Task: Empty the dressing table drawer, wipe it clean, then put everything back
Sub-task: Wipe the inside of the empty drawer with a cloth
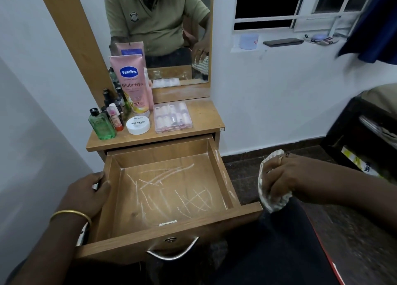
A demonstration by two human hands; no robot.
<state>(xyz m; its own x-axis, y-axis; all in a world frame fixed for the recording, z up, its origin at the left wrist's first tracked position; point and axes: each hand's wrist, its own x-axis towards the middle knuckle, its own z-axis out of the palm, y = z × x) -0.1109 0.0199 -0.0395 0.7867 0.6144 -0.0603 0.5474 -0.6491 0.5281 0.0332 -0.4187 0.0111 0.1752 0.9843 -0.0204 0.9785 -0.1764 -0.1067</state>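
The wooden drawer [223, 171] is pulled fully out and holds nothing; white chalky streaks cross its floor. My left hand [86, 194] grips the drawer's left wall. To the right of the drawer, my right hand [281, 177] holds a bunched white-and-grey cloth [272, 201] above my lap. On the tabletop [204, 117] stand a pink Vaseline tube [134, 85], a green bottle [102, 124], a white nail polish remover tub [138, 125], a clear pink box of small items [173, 117] and several small dark bottles [117, 103].
A mirror [171, 27] rises behind the tabletop and reflects me. A white wall panel stands close on the left. A dark shelf unit [361, 138] is at the right, and a window sill [279, 43] holds a jar and a phone. The drawer's metal handle [171, 252] faces me.
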